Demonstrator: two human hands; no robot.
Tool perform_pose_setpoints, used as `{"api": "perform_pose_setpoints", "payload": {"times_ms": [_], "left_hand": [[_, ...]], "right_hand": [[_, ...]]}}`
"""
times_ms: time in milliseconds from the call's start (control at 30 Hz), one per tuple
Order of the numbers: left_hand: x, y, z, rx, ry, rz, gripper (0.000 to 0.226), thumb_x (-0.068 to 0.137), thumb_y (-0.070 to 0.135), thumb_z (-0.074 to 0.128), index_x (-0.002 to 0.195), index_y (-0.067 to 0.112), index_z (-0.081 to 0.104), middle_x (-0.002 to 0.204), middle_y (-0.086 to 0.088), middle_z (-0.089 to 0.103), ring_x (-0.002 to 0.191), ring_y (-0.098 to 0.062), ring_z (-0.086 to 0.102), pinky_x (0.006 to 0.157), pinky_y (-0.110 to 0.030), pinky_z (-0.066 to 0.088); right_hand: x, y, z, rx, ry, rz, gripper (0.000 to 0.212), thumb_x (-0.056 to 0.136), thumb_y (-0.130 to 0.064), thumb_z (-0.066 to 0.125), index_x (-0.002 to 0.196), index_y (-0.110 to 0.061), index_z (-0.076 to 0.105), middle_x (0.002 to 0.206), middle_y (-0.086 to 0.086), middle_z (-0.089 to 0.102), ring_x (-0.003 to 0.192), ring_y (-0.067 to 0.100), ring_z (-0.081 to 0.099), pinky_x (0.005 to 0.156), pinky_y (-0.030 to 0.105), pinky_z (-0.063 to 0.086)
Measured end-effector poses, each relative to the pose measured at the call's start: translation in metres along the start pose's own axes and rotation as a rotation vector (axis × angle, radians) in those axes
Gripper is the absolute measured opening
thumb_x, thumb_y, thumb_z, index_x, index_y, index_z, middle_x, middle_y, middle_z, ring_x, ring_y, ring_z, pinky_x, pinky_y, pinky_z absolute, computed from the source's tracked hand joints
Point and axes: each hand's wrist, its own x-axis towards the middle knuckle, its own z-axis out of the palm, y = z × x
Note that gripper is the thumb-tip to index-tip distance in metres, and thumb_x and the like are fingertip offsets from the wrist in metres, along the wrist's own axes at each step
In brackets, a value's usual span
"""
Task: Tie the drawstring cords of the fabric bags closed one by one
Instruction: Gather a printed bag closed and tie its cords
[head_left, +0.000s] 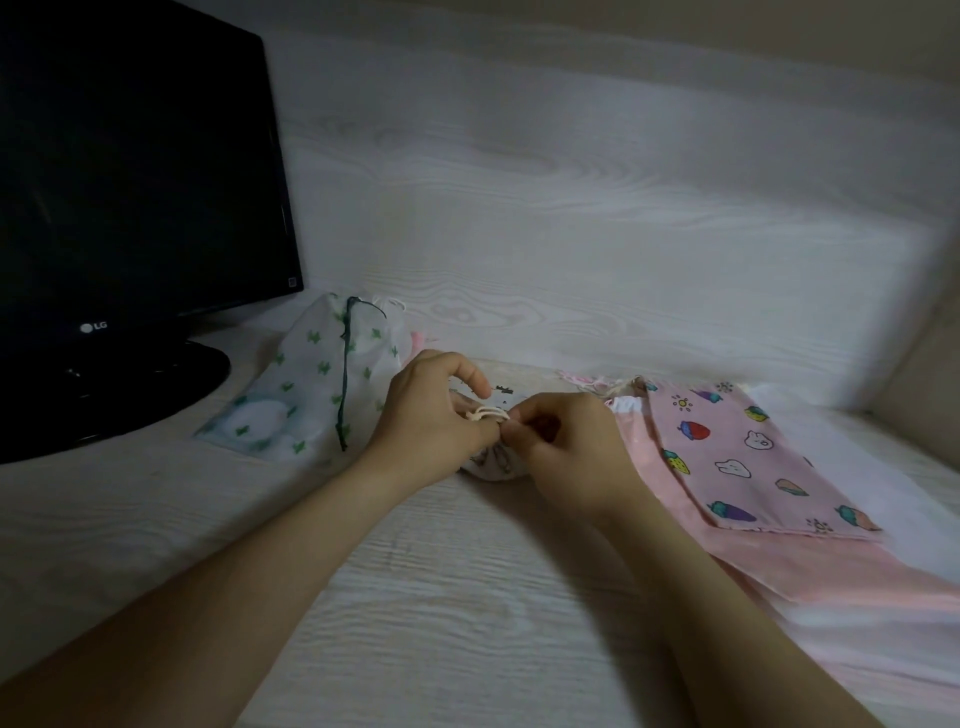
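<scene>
A small white printed fabric bag (493, 465) lies at the middle of the table, mostly hidden under my hands. Its cream drawstring cord (488, 414) loops between my fingers. My left hand (431, 415) pinches the cord from the left with curled fingers. My right hand (561, 441) pinches the same cord from the right. A white bag with green cactus print and a dark green cord (322, 384) lies to the left. A pink bag with fruit and bunny print (743, 457) lies to the right, on top of a plain pink bag (810, 571).
A black monitor (130, 182) on a round stand (130, 384) fills the left back. The white wood-grain table (467, 571) meets a wall of the same finish behind. More pink fabric and cords (587, 382) peek out behind my hands.
</scene>
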Motion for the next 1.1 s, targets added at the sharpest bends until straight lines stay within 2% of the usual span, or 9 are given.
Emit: {"api": "perform_pose_setpoints", "payload": {"times_ms": [167, 333, 467, 600, 700, 833, 900, 1000, 1100], "left_hand": [[0.001, -0.006, -0.003, -0.011, 0.025, 0.064, 0.035, 0.071, -0.002, 0.090, 0.075, 0.025, 0.069, 0.110, 0.006, 0.074, 0.083, -0.013, 0.078, 0.074, -0.039, 0.065], [0.005, -0.012, -0.007, -0.030, 0.042, 0.027, 0.034, 0.072, -0.001, 0.091, 0.066, 0.026, 0.071, 0.086, 0.004, 0.079, 0.084, -0.017, 0.079, 0.084, -0.050, 0.065], [-0.001, -0.002, -0.005, -0.078, -0.102, 0.017, 0.030, 0.078, -0.007, 0.084, 0.085, 0.022, 0.081, 0.086, 0.006, 0.081, 0.083, -0.012, 0.080, 0.101, -0.048, 0.060], [-0.002, -0.002, -0.006, -0.064, -0.142, 0.049, 0.025, 0.076, 0.009, 0.092, 0.089, 0.030, 0.085, 0.087, 0.010, 0.082, 0.087, -0.007, 0.079, 0.116, -0.057, 0.045], [-0.003, -0.001, -0.004, 0.042, -0.067, 0.133, 0.018, 0.079, 0.015, 0.091, 0.086, 0.030, 0.085, 0.081, 0.016, 0.080, 0.079, 0.000, 0.076, 0.110, -0.051, 0.052], [-0.007, 0.005, -0.001, 0.097, -0.061, 0.182, 0.012, 0.084, 0.013, 0.086, 0.081, 0.023, 0.082, 0.079, 0.011, 0.078, 0.073, -0.001, 0.074, 0.080, -0.033, 0.064], [-0.008, 0.007, 0.000, 0.100, -0.107, 0.184, 0.009, 0.081, 0.026, 0.081, 0.079, 0.022, 0.073, 0.088, 0.010, 0.070, 0.077, -0.005, 0.070, 0.074, -0.027, 0.059], [-0.003, 0.007, -0.003, 0.101, -0.202, 0.038, 0.035, 0.073, 0.053, 0.062, 0.075, 0.018, 0.066, 0.098, 0.005, 0.060, 0.085, -0.006, 0.060, 0.077, -0.021, 0.046], [-0.001, 0.012, -0.007, 0.006, -0.335, -0.130, 0.037, 0.075, 0.039, 0.051, 0.071, 0.002, 0.051, 0.088, -0.006, 0.053, 0.075, -0.016, 0.048, 0.075, -0.035, 0.036]], "right_hand": [[0.000, 0.000, 0.002, 0.231, -0.073, 0.069, 0.014, 0.093, -0.015, 0.071, 0.081, -0.015, 0.077, 0.065, 0.004, 0.068, 0.060, 0.012, 0.055, 0.059, 0.037, 0.046], [-0.001, -0.006, 0.001, 0.564, -0.100, 0.256, 0.026, 0.099, -0.002, 0.061, 0.075, -0.005, 0.071, 0.062, 0.005, 0.053, 0.060, 0.013, 0.044, 0.060, 0.026, 0.035], [0.001, -0.004, 0.002, 0.613, -0.079, 0.338, 0.024, 0.098, -0.002, 0.062, 0.075, -0.003, 0.070, 0.061, 0.008, 0.050, 0.057, 0.015, 0.042, 0.059, 0.029, 0.033], [0.001, -0.001, 0.001, 0.615, -0.057, 0.354, 0.019, 0.097, -0.003, 0.064, 0.081, 0.004, 0.073, 0.059, 0.007, 0.054, 0.054, 0.014, 0.046, 0.057, 0.027, 0.036], [0.001, 0.000, 0.002, 0.605, -0.039, 0.349, 0.018, 0.096, -0.005, 0.067, 0.084, 0.007, 0.074, 0.060, 0.008, 0.056, 0.056, 0.015, 0.048, 0.058, 0.028, 0.038], [0.003, 0.001, 0.002, 0.605, 0.014, 0.357, 0.015, 0.094, -0.002, 0.067, 0.082, 0.000, 0.077, 0.063, 0.010, 0.060, 0.060, 0.017, 0.051, 0.060, 0.030, 0.041], [0.001, -0.001, 0.002, 0.608, -0.008, 0.335, 0.013, 0.094, 0.000, 0.067, 0.085, 0.001, 0.077, 0.066, 0.012, 0.060, 0.064, 0.019, 0.052, 0.062, 0.030, 0.043], [0.000, -0.002, 0.002, 0.581, -0.028, 0.292, 0.014, 0.095, -0.002, 0.067, 0.086, 0.000, 0.077, 0.064, 0.007, 0.061, 0.063, 0.016, 0.053, 0.062, 0.028, 0.044], [0.001, 0.001, 0.001, 0.525, 0.015, 0.268, 0.012, 0.095, -0.005, 0.070, 0.086, -0.002, 0.077, 0.060, -0.004, 0.065, 0.056, 0.005, 0.056, 0.060, 0.023, 0.047]]}}
